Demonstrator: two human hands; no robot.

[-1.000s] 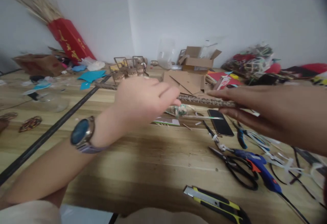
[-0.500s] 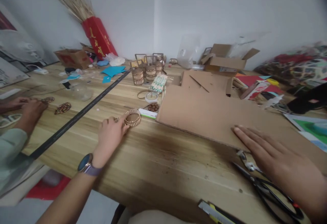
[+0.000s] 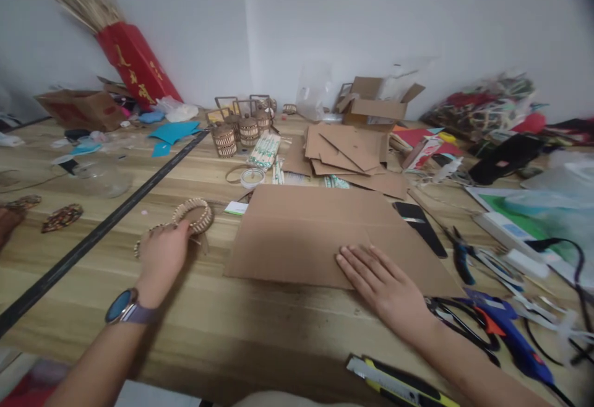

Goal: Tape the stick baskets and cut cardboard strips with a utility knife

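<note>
My left hand (image 3: 164, 252) is closed at the left-centre of the table, with thumb and fingers on a small round ring of pale and brown slats (image 3: 200, 220). More slatted edge shows at the far side of that hand, mostly hidden by it. My right hand (image 3: 387, 292) lies flat, fingers stretched out, on a brown cardboard sheet (image 3: 288, 249) in front of me. A yellow-and-black utility knife (image 3: 399, 385) rests near the table's front edge. Black-handled scissors (image 3: 464, 326) and a blue glue gun (image 3: 515, 333) lie beside my right forearm.
Several small slatted baskets with handles (image 3: 225, 140) stand at the back. Behind the sheet are stacked cardboard pieces (image 3: 343, 150), bundled sticks (image 3: 265, 150) and a tape roll (image 3: 252, 177). A black strip (image 3: 102, 221) crosses the left side. Pliers (image 3: 461, 258) lie right. Another person's hand (image 3: 9, 221) shows far left.
The cardboard sheet has slid left and towards me under my right hand, uncovering cardboard pieces and sticks behind it. My view has turned right. My left hand still holds the slatted ring, now tilted more.
</note>
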